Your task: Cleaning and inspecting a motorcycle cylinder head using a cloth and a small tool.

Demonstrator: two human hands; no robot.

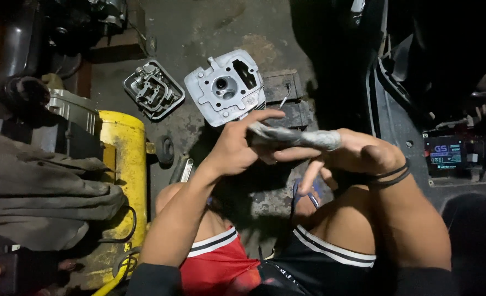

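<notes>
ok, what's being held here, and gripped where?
A grey, crumpled strip, maybe a rag or sandpaper. The left hand pinches its left end; the right hand holds its right end.

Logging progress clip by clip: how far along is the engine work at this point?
Done, by the look of it: a grey cylinder head and a smaller cover part lie detached on the concrete floor. In hand: both hands, left hand and right hand, hold a crumpled grey rag or sheet between them. What it is for, and what remains, cannot be told; neither part is being touched.
</notes>
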